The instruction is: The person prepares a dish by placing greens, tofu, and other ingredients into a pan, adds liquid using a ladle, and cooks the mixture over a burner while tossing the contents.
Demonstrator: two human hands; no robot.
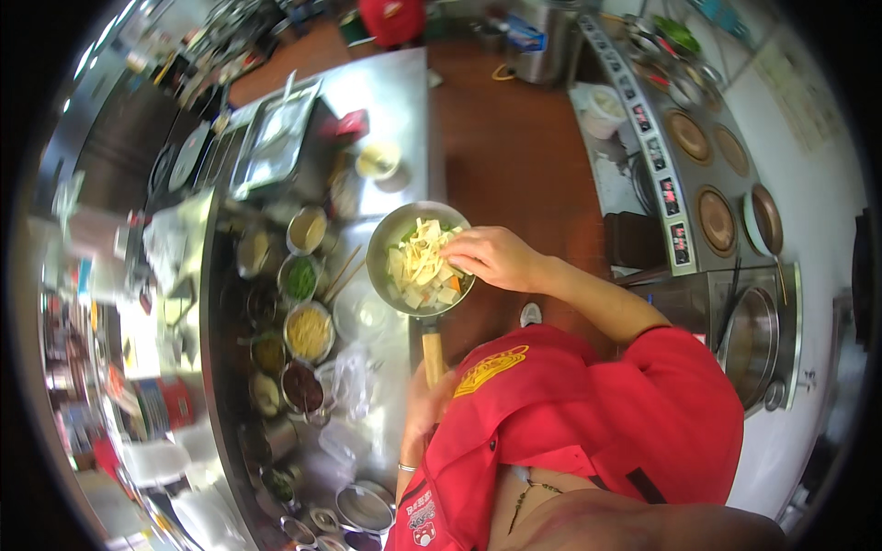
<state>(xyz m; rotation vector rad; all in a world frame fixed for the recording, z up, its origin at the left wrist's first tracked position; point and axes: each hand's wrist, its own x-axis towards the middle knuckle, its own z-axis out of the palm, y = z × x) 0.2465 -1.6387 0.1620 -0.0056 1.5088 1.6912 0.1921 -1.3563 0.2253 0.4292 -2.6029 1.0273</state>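
A round metal pan (380,237) with a light wooden handle is held out before me. My left hand (428,396) grips that handle, close to my red apron. White cubes, green pieces and a bit of orange lie in the pan, with pale yellow strips (422,251) heaped on top. From the right, my right hand (490,256) reaches over the pan's rim, its bunched fingertips on the strips. At the left, on the steel counter, a bowl of similar yellow strips (310,332) stands between a bowl of chopped greens (298,277) and one of dark red food (302,387).
A steel counter (396,82) runs along the left, bearing more bowls, chopsticks (342,275) and a clear plastic bag (353,379). On the right, a cooker (747,227) has several round plates and a large pot (751,344). Another person in red (393,21) stands at the far end.
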